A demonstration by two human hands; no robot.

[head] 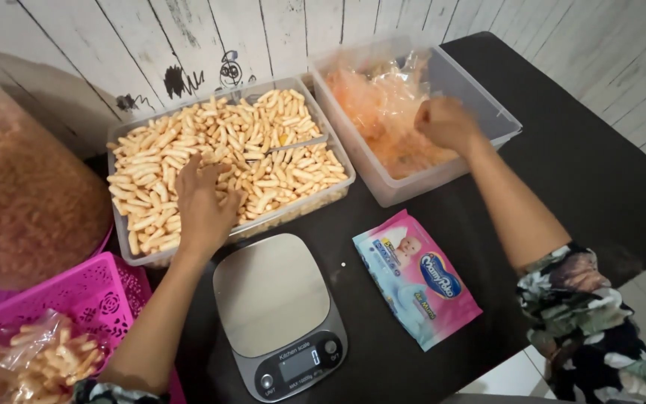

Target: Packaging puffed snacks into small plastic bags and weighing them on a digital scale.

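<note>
My left hand (202, 200) lies palm down on a heap of pale finger-shaped snack sticks (263, 142) in a clear plastic tub (336, 138), fingers spread into the sticks. A metal scoop handle (293, 144) pokes out among them. My right hand (446, 121) reaches into a second clear tub (480, 97) on the right, fingers curled on crumpled clear plastic bags (383, 97) inside it. Whether it grips one is unclear.
A steel kitchen scale (274, 310) sits on the dark table (585, 179) in front of the tubs, next to a pink and blue wet-wipe pack (415, 277). A magenta basket (76, 292) with bagged snacks is at lower left, a big bag of reddish snacks (24, 194) behind it.
</note>
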